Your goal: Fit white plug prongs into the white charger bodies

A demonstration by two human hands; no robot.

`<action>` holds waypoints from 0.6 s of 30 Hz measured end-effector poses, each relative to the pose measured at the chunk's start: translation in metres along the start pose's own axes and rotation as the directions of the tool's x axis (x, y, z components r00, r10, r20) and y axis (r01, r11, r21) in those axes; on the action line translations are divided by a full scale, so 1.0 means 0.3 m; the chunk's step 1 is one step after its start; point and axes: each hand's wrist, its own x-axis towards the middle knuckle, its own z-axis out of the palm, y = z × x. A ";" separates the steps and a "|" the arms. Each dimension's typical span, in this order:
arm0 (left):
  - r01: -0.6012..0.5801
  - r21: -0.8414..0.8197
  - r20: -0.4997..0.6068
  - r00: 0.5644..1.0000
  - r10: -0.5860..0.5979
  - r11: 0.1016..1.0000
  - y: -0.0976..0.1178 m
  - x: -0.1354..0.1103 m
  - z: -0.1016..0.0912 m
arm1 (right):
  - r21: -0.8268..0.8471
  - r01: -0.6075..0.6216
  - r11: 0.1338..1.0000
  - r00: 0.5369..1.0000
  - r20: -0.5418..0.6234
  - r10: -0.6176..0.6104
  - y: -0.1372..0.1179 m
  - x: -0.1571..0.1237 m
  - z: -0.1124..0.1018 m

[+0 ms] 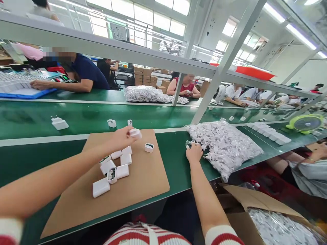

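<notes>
My left hand (124, 136) is closed on a white charger housing (136, 133), held above the far edge of a brown cardboard sheet (143, 177). On the sheet below lies a loose group of white charger housings (101, 187), some with their open ends showing. A single open-ended housing (149, 147) stands apart to the right. My right hand (194, 152) has its fingers curled at the mouth of a clear bag of small white parts (227, 146). Something small, green and white, shows at its fingertips; its kind is unclear.
On the green belt (81, 114) beyond lie a charger with pins (60, 123) and two small housings. A slanted metal post (230, 51) rises behind the bag. White boxes (268, 132) and a green fan (306, 122) are at right. Below is an open carton (281, 224). Co-workers sit opposite.
</notes>
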 end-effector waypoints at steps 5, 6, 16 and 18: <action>-0.080 0.108 0.010 0.997 0.080 0.991 0.056 0.334 0.150 | 0.102 0.011 0.995 0.995 -0.095 -0.001 0.006 0.002 0.004; -0.077 0.119 0.003 0.997 0.077 0.990 0.067 0.385 0.176 | 0.123 0.021 0.992 0.994 -0.106 -0.008 0.007 0.005 0.007; 0.053 0.178 -0.171 0.985 -0.022 0.983 -0.006 0.493 0.228 | 0.215 0.129 0.968 0.978 -0.192 -0.087 0.030 0.023 0.047; 0.062 0.137 -0.335 0.942 -0.012 0.989 -0.063 0.429 0.145 | 0.219 0.137 0.966 0.978 -0.186 -0.097 0.029 0.022 0.048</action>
